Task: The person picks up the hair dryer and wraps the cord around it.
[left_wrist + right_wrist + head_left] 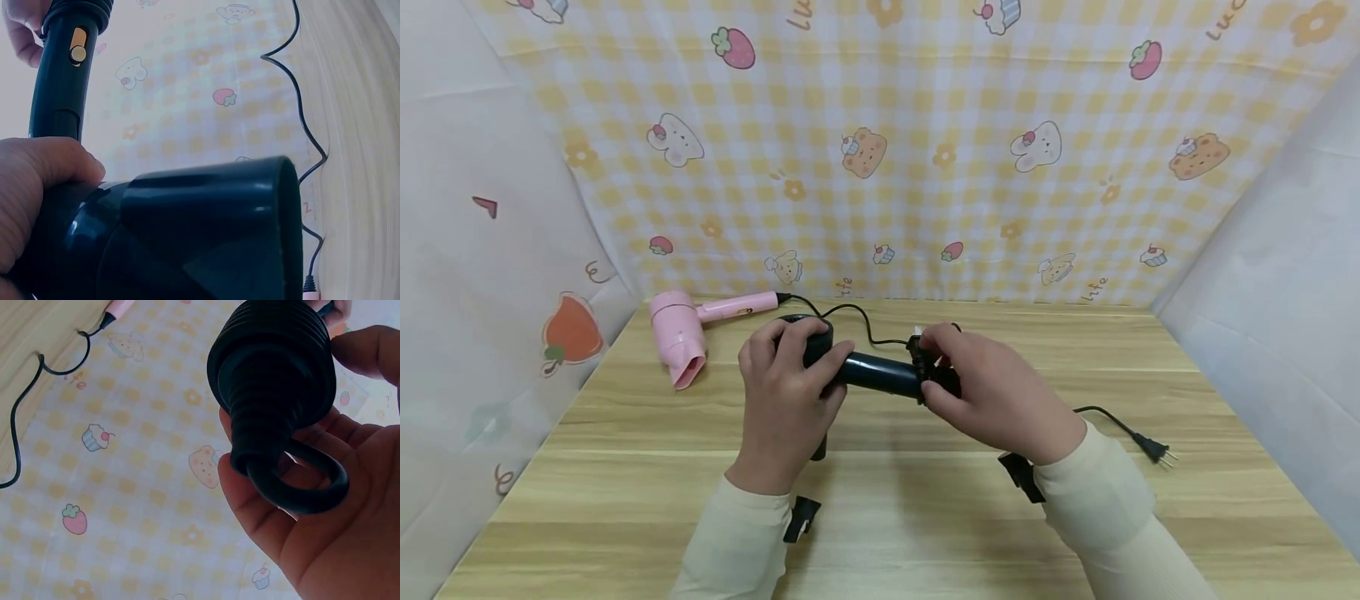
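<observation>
A dark teal hair dryer (880,374) is held above the table between both hands. My left hand (786,400) grips its barrel, and in the left wrist view the thumb lies over the barrel (206,225) near the handle (59,87), which has a gold switch. At the handle's end, my right hand (1000,392) pinches black cord coils (923,367) wound around it. The right wrist view shows the coiled cord (269,369) between thumb and fingers, with a loop hanging by the palm.
A pink hair dryer (677,333) lies at the table's back left, its thin black cord (857,310) running right behind the hands. A two-pin plug (1152,448) rests on the wooden table (925,533) at the right. A patterned curtain (910,208) stands behind.
</observation>
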The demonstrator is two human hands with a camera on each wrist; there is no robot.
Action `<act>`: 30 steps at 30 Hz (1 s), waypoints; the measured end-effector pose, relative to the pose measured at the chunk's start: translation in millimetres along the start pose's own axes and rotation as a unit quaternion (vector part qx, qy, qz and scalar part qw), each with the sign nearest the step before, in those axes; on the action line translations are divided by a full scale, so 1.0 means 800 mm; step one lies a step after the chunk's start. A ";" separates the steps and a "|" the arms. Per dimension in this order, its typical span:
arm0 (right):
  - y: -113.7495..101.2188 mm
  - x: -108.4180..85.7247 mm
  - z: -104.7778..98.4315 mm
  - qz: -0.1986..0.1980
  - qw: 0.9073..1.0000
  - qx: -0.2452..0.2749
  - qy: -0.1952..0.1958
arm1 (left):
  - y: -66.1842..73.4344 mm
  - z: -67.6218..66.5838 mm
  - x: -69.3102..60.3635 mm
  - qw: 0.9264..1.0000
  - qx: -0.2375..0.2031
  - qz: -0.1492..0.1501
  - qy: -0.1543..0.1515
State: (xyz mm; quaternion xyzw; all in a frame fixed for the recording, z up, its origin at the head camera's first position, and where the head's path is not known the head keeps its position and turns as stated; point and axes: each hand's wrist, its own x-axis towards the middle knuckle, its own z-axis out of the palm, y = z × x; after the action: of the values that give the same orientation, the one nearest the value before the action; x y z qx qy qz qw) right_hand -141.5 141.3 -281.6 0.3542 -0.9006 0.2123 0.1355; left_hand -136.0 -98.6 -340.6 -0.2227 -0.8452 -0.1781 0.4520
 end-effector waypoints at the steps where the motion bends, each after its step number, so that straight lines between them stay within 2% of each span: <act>1: 0.000 -0.001 0.000 0.002 1.000 0.004 -0.003 | 0.000 0.000 0.000 1.000 0.000 0.001 0.000; 9: -0.003 -0.003 0.006 0.015 0.999 0.030 0.006 | -0.001 0.000 0.003 1.000 0.001 0.001 0.009; 16: -0.002 -0.005 0.011 0.014 0.999 0.016 0.032 | 0.001 0.001 0.000 1.000 -0.017 -0.020 0.017; 25: -0.005 -0.012 0.016 0.024 0.998 0.001 0.066 | 0.001 0.001 -0.001 0.999 -0.026 -0.023 0.017; 30: -0.004 -0.015 0.019 0.014 0.996 -0.012 0.093 | 0.002 -0.002 0.001 0.999 -0.029 -0.026 0.002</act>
State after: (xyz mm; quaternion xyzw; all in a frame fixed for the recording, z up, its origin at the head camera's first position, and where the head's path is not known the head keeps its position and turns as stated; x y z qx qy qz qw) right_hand -131.9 138.5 -298.8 0.3189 -0.8914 0.2352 0.2198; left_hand -134.3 -97.8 -338.8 -0.2133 -0.8445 -0.2142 0.4420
